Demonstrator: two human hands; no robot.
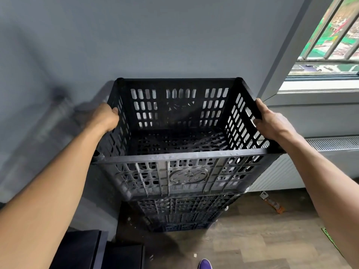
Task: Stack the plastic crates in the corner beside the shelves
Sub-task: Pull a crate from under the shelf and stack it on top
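I see a big black top crate (182,133) in the middle, sitting on top of more black crates (184,212) that go down to the wood floor (252,239). The pile stands right against the gray wall (155,35). My left hand (105,118) is at 9 o'clock of the top crate, and its grip is closed around the left rim. My right hand (271,121) is at 3 o'clock, and its grip is closed around the right rim, with the thumb inside the crate. A window (330,45) is at 2 o'clock. A white heater (310,162) runs along the wall under it. A dark box (93,249) sits at 7 o'clock. A purple shoe (205,264) peeks in at 6 o'clock.
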